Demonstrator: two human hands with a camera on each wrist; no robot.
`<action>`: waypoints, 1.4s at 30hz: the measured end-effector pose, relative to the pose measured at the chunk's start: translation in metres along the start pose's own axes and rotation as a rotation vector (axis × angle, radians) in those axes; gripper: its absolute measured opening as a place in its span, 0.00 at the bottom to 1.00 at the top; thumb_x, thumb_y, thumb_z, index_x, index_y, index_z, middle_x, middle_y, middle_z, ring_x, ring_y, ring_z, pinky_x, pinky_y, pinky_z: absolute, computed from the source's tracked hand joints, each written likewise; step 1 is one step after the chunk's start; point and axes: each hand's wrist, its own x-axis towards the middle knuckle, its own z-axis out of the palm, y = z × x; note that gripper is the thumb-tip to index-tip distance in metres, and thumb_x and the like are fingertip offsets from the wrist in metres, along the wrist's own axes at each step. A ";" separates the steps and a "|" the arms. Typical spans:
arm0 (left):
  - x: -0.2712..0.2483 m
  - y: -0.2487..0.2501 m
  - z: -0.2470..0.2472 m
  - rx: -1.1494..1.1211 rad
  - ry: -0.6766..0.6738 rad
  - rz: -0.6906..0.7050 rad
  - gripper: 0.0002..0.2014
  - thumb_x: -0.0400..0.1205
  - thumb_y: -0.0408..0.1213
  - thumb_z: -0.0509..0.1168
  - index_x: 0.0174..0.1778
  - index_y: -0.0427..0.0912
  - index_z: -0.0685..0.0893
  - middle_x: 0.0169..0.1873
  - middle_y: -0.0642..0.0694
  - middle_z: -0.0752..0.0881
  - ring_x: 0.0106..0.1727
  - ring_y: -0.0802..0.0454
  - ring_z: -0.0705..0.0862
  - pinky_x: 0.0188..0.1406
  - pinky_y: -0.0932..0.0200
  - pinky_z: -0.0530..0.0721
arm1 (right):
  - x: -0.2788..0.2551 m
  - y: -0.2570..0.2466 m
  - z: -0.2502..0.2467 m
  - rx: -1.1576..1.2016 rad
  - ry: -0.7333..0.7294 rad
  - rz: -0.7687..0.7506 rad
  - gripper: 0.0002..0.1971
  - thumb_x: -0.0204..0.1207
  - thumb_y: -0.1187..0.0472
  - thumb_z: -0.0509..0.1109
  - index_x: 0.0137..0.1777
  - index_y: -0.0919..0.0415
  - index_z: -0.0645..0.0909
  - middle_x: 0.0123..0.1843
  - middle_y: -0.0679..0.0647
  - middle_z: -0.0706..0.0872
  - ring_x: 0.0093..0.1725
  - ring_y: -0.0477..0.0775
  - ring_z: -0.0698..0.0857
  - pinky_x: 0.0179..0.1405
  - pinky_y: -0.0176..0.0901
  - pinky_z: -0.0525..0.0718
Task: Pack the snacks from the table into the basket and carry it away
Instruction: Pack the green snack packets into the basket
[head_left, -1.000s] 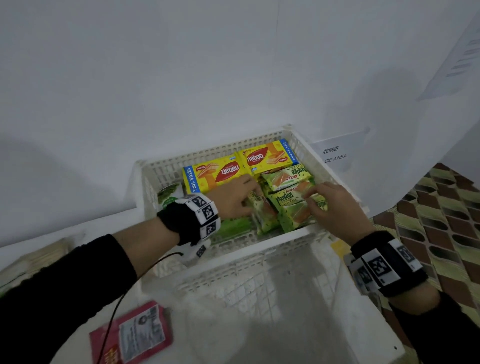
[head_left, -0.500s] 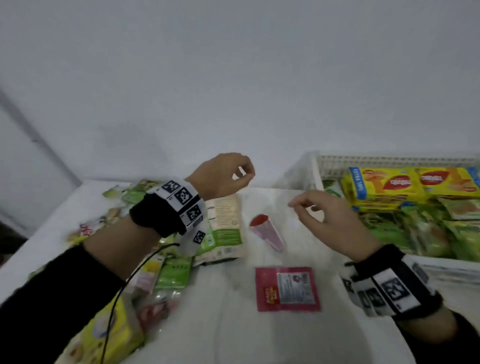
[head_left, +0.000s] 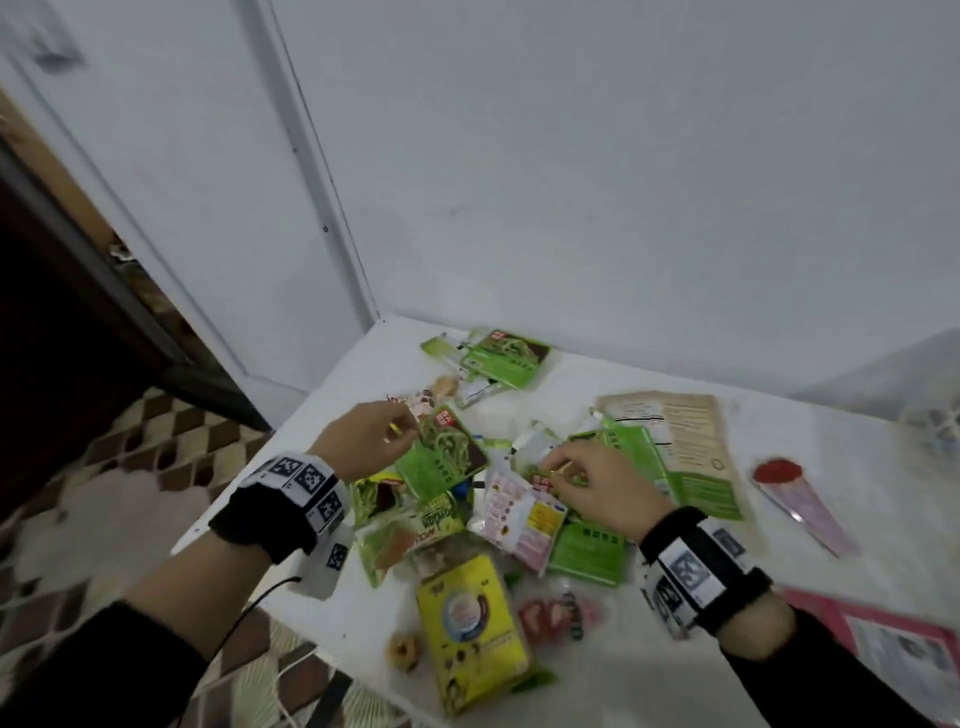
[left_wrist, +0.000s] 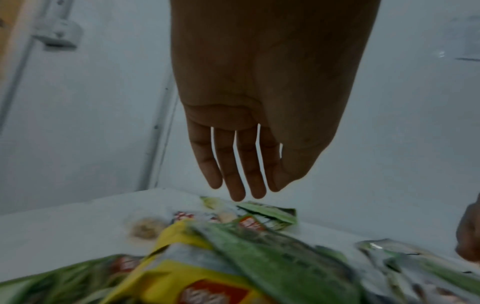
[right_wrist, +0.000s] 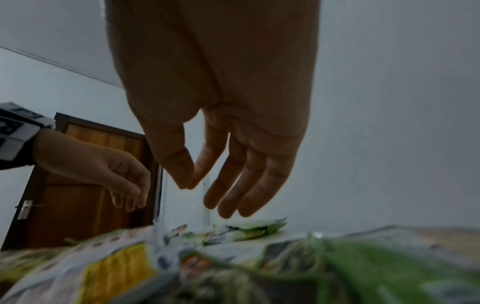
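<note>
A heap of snack packets lies on the white table (head_left: 649, 649): green noodle packets (head_left: 447, 457), a yellow pouch (head_left: 470, 629), and a pink-and-white packet (head_left: 519, 514). My left hand (head_left: 402, 434) hovers over the heap's left side, just above a green packet. In the left wrist view the left hand (left_wrist: 241, 191) has straight fingers that hold nothing. My right hand (head_left: 556, 467) hangs over the heap's middle. The right wrist view shows the right hand (right_wrist: 207, 195) with thumb and forefinger tips touching and nothing between them. A blurred bit of the white basket (head_left: 935, 421) shows at the right edge.
A large beige bag (head_left: 675, 431) and a red-topped pink cone (head_left: 800, 504) lie to the right. A red flat packet (head_left: 893, 644) sits at the near right. More green packets (head_left: 498, 358) lie by the wall. The table's left edge drops to a tiled floor beside a wooden door (right_wrist: 78, 185).
Both hands left the basket, where they were arranging packets, and swung left across the table. They now hang empty over the heap of snacks.
</note>
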 end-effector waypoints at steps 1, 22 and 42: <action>-0.003 -0.010 0.000 -0.013 0.006 -0.021 0.03 0.83 0.42 0.64 0.46 0.50 0.83 0.40 0.57 0.84 0.43 0.57 0.83 0.45 0.61 0.80 | 0.007 -0.003 0.009 0.001 -0.016 0.014 0.05 0.79 0.61 0.68 0.50 0.50 0.83 0.51 0.45 0.83 0.50 0.46 0.84 0.47 0.36 0.79; 0.028 -0.039 0.024 -0.155 -0.079 -0.102 0.47 0.60 0.54 0.82 0.74 0.48 0.70 0.62 0.46 0.73 0.68 0.46 0.70 0.65 0.54 0.71 | 0.075 -0.014 0.014 -0.170 -0.212 0.237 0.19 0.74 0.52 0.76 0.62 0.57 0.79 0.56 0.53 0.82 0.55 0.50 0.80 0.50 0.35 0.75; 0.102 0.227 -0.003 -0.496 -0.085 0.539 0.21 0.76 0.44 0.73 0.63 0.66 0.77 0.59 0.66 0.82 0.57 0.70 0.81 0.58 0.58 0.80 | -0.151 0.051 -0.145 0.254 0.265 0.348 0.17 0.82 0.63 0.64 0.58 0.38 0.83 0.53 0.68 0.83 0.36 0.59 0.78 0.41 0.45 0.89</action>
